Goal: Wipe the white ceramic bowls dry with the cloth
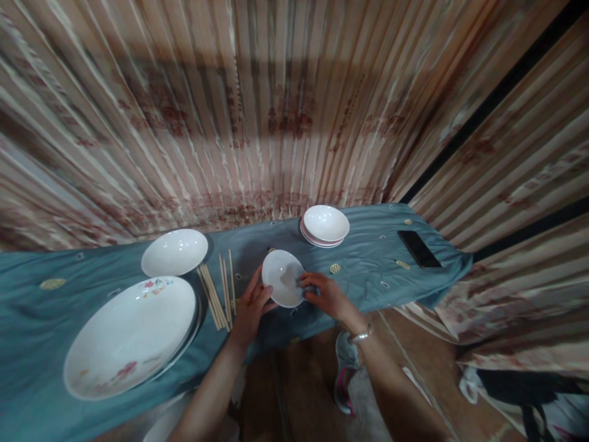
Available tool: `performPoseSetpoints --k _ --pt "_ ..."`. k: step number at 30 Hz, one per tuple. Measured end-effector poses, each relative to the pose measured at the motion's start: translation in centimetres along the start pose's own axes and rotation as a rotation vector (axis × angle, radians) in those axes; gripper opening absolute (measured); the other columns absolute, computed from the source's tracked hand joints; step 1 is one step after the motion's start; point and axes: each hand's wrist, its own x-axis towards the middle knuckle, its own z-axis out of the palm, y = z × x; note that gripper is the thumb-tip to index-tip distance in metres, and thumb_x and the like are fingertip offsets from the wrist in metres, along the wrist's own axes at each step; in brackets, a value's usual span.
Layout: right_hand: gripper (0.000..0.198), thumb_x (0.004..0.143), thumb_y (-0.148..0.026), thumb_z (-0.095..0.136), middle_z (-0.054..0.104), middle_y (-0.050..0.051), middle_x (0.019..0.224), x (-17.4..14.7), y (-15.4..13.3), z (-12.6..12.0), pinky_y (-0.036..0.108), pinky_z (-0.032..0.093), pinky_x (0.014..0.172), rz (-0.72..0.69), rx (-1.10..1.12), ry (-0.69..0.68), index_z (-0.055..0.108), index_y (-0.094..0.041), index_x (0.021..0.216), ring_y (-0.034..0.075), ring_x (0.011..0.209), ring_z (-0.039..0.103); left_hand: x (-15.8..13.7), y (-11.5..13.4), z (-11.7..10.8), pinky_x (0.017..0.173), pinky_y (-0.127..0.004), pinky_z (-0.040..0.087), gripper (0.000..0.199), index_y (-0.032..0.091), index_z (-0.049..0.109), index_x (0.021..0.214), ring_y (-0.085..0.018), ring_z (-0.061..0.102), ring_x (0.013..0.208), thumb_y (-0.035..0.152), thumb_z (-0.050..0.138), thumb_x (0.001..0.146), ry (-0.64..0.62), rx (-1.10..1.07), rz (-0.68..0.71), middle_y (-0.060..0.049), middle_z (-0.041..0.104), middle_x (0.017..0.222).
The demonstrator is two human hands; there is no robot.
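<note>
A small white bowl (281,276) is tilted toward me above the front part of the table. My left hand (251,304) grips its left side, with the thumb over the rim and the fingers behind. At the bowl's right rim, my right hand (326,294) is closed, fingertips bent over the edge. Something small and grey-blue shows at those fingertips, too blurred to name. Left of the bowl lie several wooden chopsticks (212,298) in loose groups. Behind and to the right stands a stack of white bowls (326,224), some with a reddish rim.
A blue-green cloth (363,276) covers the narrow table. On the left are large floral plates (133,337), stacked, and a white bowl (175,253). A black phone (418,248) lies near the right end. Patterned curtains (276,123) hang close behind.
</note>
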Motion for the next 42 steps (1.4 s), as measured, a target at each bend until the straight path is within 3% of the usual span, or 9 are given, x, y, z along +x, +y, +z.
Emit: performPoseSetpoints --k 7,16,23,30,34,38,42 --pt "0.026 0.082 -0.010 0.052 0.065 0.012 0.121 3.0 1.4 1.9 0.043 0.042 0.105 -0.048 -0.160 0.247 0.065 -0.018 0.103 0.023 0.117 0.057 -0.2 0.0 0.1 0.085 -0.039 0.058 0.082 0.026 0.043 0.145 -0.031 0.060 0.118 0.039 0.077 0.071 -0.028 0.029 0.008 -0.010 0.066 0.128" --pt "0.043 0.087 -0.011 0.044 0.058 0.011 0.135 6.7 0.1 3.9 0.042 0.033 0.115 -0.120 -0.088 0.323 0.059 -0.018 0.127 0.020 0.130 0.048 -0.5 0.1 0.3 0.084 -0.036 0.057 0.081 0.026 0.042 0.145 -0.030 0.060 0.117 0.039 0.075 0.072 -0.062 0.076 0.010 -0.010 0.064 0.130" --pt "0.046 0.088 -0.008 0.043 0.055 0.009 0.140 6.8 -2.6 5.0 0.038 0.034 0.115 -0.218 -0.035 0.214 0.060 -0.021 0.129 0.018 0.133 0.046 -0.8 0.3 0.4 0.084 -0.038 0.058 0.083 0.025 0.040 0.146 -0.029 0.064 0.112 0.036 0.075 0.072 -0.041 0.039 -0.009 -0.009 0.067 0.124" --pt "0.042 0.088 -0.010 0.045 0.058 0.005 0.136 5.6 -5.1 4.6 0.036 0.035 0.114 -0.295 0.044 0.096 0.065 -0.023 0.123 0.017 0.130 0.049 -0.5 -0.3 0.0 0.083 -0.038 0.058 0.081 0.025 0.044 0.144 -0.030 0.063 0.113 0.035 0.076 0.070 0.016 0.003 -0.014 -0.008 0.069 0.119" --pt "0.036 0.089 -0.013 0.048 0.059 0.006 0.136 4.4 -5.6 4.6 0.037 0.035 0.113 -0.249 0.235 0.015 0.068 -0.023 0.117 0.018 0.129 0.051 -0.1 -0.7 -0.3 0.081 -0.036 0.059 0.077 0.024 0.047 0.142 -0.031 0.062 0.114 0.037 0.076 0.072 -0.014 -0.014 -0.003 -0.010 0.068 0.120" --pt "0.029 0.088 -0.019 0.054 0.060 0.005 0.135 2.9 -5.4 4.5 0.034 0.041 0.106 -0.168 0.473 -0.074 0.070 -0.023 0.111 0.019 0.126 0.054 -0.1 -0.5 -0.6 0.080 -0.034 0.059 0.074 0.024 0.050 0.139 -0.033 0.056 0.123 0.039 0.077 0.071 -0.048 -0.065 0.011 -0.012 0.058 0.137" --pt "0.023 0.086 -0.019 0.054 0.068 0.006 0.120 1.6 -4.9 3.5 0.031 0.047 0.095 -0.080 0.522 -0.180 0.071 -0.020 0.102 0.018 0.111 0.063 -0.1 -0.1 -0.7 0.081 -0.038 0.059 0.075 0.024 0.047 0.141 -0.031 0.059 0.118 0.049 0.071 0.074 -0.063 -0.081 -0.008 -0.012 0.061 0.132"
